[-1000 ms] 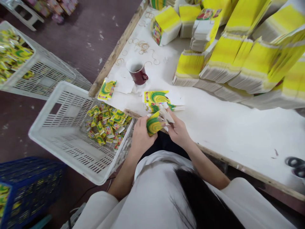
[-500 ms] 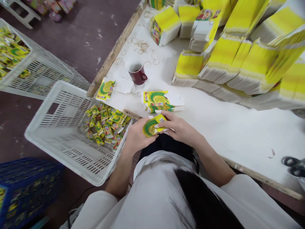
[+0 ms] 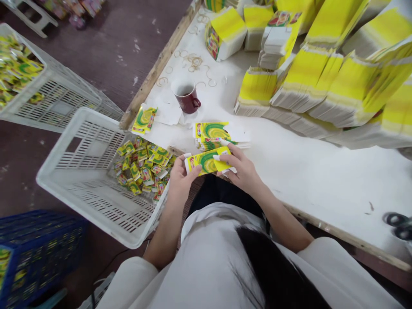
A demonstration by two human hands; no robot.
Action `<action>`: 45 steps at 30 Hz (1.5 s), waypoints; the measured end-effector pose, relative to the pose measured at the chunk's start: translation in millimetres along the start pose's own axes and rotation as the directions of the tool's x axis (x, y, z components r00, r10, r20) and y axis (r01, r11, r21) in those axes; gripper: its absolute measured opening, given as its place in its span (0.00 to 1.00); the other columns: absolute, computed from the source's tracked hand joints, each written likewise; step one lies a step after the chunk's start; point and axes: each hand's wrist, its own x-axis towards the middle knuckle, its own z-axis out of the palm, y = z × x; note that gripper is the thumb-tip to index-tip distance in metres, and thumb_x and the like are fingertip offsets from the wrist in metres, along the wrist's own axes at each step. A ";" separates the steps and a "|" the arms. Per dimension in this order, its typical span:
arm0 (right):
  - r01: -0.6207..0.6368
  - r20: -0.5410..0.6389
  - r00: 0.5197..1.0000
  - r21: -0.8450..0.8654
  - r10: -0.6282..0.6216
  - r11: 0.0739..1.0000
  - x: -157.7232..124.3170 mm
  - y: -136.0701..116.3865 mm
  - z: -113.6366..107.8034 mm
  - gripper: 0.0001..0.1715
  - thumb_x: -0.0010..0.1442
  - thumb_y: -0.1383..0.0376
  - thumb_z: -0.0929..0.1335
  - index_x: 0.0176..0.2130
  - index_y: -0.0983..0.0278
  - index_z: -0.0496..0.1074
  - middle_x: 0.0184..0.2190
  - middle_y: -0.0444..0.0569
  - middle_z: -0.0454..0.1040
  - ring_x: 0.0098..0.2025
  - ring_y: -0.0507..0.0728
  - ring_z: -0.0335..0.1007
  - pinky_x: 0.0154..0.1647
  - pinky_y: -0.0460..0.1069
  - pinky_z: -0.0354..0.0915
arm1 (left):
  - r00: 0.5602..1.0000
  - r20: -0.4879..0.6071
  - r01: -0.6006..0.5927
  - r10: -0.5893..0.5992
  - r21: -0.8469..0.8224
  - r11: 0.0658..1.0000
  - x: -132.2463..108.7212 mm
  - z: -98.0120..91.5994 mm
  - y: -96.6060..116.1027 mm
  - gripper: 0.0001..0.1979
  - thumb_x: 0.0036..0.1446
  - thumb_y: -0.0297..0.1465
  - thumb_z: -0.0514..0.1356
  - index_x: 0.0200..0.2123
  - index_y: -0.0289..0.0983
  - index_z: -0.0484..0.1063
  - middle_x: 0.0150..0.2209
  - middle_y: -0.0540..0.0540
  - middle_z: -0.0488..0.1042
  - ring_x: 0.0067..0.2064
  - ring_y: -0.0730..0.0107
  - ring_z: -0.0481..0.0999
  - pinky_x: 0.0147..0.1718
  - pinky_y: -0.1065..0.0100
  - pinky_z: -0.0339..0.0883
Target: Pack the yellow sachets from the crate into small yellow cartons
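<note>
Between my two hands is a small yellow-and-green printed carton point(image 3: 207, 161), held lengthwise over my lap at the table's edge. My left hand point(image 3: 180, 178) grips its left end, the thumb lying on the printed face. At the right end, where a white flap sticks out, the fingers of my right hand point(image 3: 241, 169) are closed on the carton. Just beyond my hands, a stack of flat printed cartons point(image 3: 212, 131) lies on the white tabletop point(image 3: 289, 167). To the left, a white plastic crate point(image 3: 83, 176) holds many small folded cartons point(image 3: 144, 169).
A maroon mug point(image 3: 187, 101) stands behind the stack, near scattered rubber bands point(image 3: 193, 62). Bundles of yellow cartons point(image 3: 299, 81) fill the table's far right. Black-handled scissors point(image 3: 399, 225) lie at the right edge. A blue crate point(image 3: 41, 253) and another white crate point(image 3: 58, 94) stand at the left.
My left hand has shifted to the carton's left end, and more of its printed face shows. The carton now lies longer and flatter between my hands. My right hand is still at its right end.
</note>
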 end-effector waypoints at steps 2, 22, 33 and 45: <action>0.013 0.026 1.000 0.000 -0.013 1.000 0.2 -2.0 1.2 0.12 0.64 0.58 0.69 0.47 0.58 0.74 0.61 0.59 0.66 0.61 0.64 0.68 0.54 0.58 0.70 | 0.999 -0.042 0.024 -0.028 -0.081 0.996 0.6 1.3 1.7 0.28 0.44 0.37 0.74 0.46 0.38 0.67 0.37 0.49 0.79 0.35 0.69 0.80 0.38 0.68 0.75; 0.118 0.191 0.975 0.003 -0.117 0.993 -1.3 1.2 -10.2 0.14 0.65 0.70 0.66 0.49 0.59 0.75 0.65 0.62 0.62 0.64 0.65 0.65 0.55 0.59 0.71 | 0.998 0.002 0.070 -0.069 -0.036 0.997 1.4 1.7 6.1 0.21 0.43 0.37 0.74 0.38 0.38 0.72 0.32 0.51 0.80 0.28 0.71 0.79 0.32 0.68 0.77; -0.083 0.121 0.991 0.271 0.052 0.959 3.5 -3.4 -3.7 0.20 0.63 0.60 0.69 0.53 0.59 0.66 0.66 0.62 0.60 0.70 0.68 0.54 0.64 0.66 0.62 | 0.997 0.057 0.048 -0.046 -0.043 0.998 -0.4 4.8 8.5 0.19 0.50 0.37 0.71 0.43 0.38 0.72 0.34 0.51 0.81 0.32 0.69 0.81 0.35 0.67 0.77; 0.011 0.007 1.000 0.204 -0.013 0.979 17.0 -13.8 15.4 0.40 0.60 0.55 0.71 0.64 0.62 0.54 0.60 0.63 0.62 0.64 0.69 0.59 0.64 0.65 0.62 | 0.950 -0.188 -0.168 0.251 0.372 0.913 -3.9 -34.5 8.3 0.15 0.53 0.38 0.67 0.41 0.37 0.73 0.37 0.49 0.77 0.38 0.69 0.78 0.42 0.65 0.73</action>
